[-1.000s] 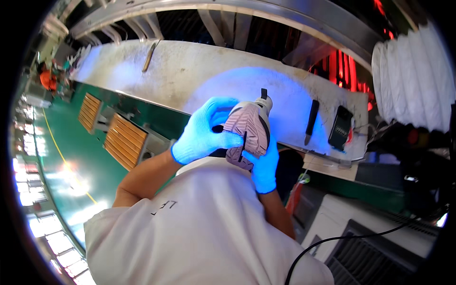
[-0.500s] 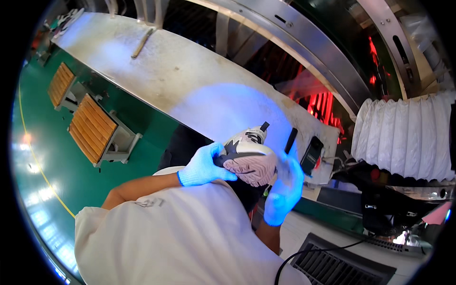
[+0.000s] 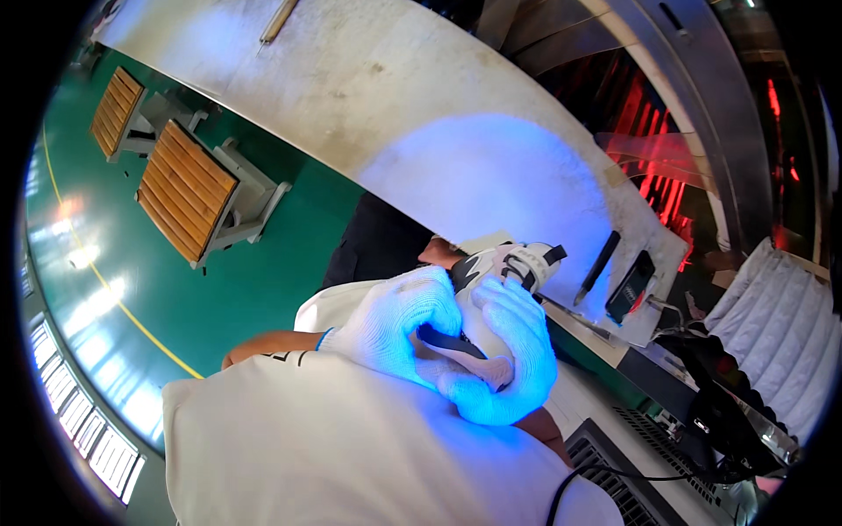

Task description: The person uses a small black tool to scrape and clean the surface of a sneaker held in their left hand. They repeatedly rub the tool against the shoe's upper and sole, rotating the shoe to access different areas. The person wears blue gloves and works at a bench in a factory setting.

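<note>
In front of my chest I hold a sneaker, white and light grey with dark patches and a pinkish sole. My left hand grips it on the left side. My right hand wraps around its right side, with the fingers over the upper and the thumb low by the sole. Both hands wear white knitted gloves lit blue. The gloves hide much of the shoe. Beyond my right hand, a slim dark stick-like tool with a paler tip lies on the pale bench, apart from my fingers.
A dark phone rests right of the stick-like tool. Another thin rod lies farther along the bench. Red-lit machinery and a white ribbed duct stand right. Wooden-slatted stools are on the green floor at left.
The shoe has come closer to my body and turned, so its sole shows less. My right hand has moved from beside the dark tool onto the shoe. The view has shifted.
</note>
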A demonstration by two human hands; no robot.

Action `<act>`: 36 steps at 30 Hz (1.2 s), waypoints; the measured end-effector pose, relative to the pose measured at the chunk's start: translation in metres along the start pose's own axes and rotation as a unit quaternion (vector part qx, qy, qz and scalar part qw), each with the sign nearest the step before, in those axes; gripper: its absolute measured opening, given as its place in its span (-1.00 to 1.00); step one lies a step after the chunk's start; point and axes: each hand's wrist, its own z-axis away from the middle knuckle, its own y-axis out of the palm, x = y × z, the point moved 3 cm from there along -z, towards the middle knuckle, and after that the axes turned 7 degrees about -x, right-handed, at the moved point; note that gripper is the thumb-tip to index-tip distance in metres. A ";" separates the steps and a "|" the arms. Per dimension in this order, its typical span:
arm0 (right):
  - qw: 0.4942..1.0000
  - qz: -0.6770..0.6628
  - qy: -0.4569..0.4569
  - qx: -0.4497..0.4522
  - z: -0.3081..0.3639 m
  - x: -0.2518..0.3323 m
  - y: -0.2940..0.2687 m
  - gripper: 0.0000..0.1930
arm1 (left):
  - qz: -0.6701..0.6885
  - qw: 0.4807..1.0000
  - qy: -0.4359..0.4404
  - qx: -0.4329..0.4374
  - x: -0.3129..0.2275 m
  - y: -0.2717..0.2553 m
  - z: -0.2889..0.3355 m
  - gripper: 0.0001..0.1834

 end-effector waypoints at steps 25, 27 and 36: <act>0.987 -0.120 0.100 -0.049 0.085 -0.002 -0.091 -0.29 | -0.086 0.956 0.111 0.256 0.006 0.087 -0.018 -0.54; 0.985 -0.123 0.107 -0.055 0.089 -0.001 -0.095 -0.29 | -0.088 0.953 0.107 0.268 0.008 0.093 -0.019 -0.54; 0.975 -0.163 0.132 -0.071 0.106 -0.011 -0.102 -0.27 | -0.128 0.939 0.052 0.315 0.001 0.104 -0.030 -0.46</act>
